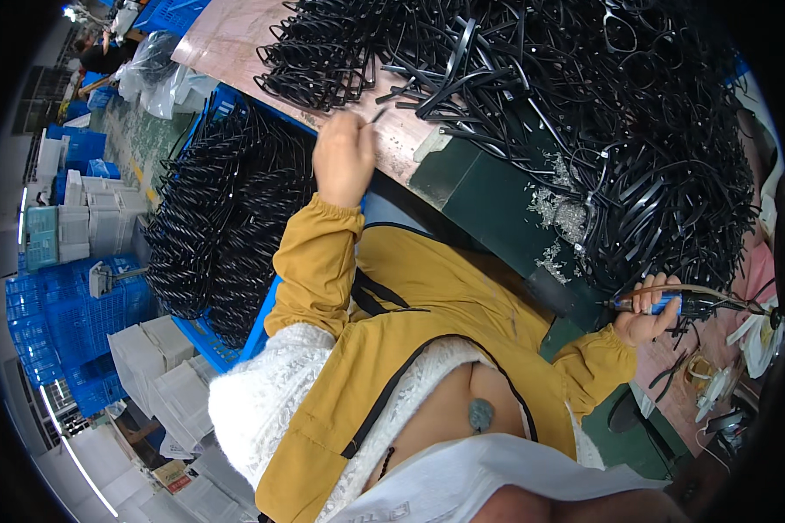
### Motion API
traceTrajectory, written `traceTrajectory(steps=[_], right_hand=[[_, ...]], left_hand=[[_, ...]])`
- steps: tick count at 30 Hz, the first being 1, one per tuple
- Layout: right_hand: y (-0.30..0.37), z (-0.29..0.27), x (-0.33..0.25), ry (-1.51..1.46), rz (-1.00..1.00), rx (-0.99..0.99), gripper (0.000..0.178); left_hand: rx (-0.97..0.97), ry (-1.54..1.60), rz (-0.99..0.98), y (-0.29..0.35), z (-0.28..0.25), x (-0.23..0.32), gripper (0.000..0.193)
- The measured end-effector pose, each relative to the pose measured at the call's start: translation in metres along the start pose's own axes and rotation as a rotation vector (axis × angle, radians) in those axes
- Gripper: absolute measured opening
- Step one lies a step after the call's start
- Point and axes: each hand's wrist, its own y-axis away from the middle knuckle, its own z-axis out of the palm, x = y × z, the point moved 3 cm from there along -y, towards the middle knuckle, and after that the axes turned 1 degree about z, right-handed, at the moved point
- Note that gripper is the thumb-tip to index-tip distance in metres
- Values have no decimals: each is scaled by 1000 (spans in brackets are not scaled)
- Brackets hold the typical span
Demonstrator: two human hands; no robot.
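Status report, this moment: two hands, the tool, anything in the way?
Right hand gripping blue tool. Left hand pinching thin dark piece. Black eyewear parts crowd table ahead.

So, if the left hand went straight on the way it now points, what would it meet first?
Probably the black frames piled on the pink tabletop, just ahead of the left hand; its height is unclear.

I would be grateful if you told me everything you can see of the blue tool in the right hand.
The tool is slim and roughly cylindrical, with blue sections and a dark rear body, perhaps plastic. It points left in the picture, narrow end foremost, near the lower edge of the black heap. The right hand wraps around it, hiding its middle. Cords run by its rear; which one joins it is unclear. Whether it is running cannot be told.
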Motion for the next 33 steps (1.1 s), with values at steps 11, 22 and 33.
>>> traceTrajectory(steps=[11,22,33], right_hand=[[9,-6,-1,-41,-88,35,31],[9,-10,2,7,-42,157,36],[6,-6,3,-30,-64,128,26]], left_hand=[[193,-444,145,-119,24,-33,53],[216,-595,237,-145,-7,-19,43],[-397,106,762,-55,122,283,54]])
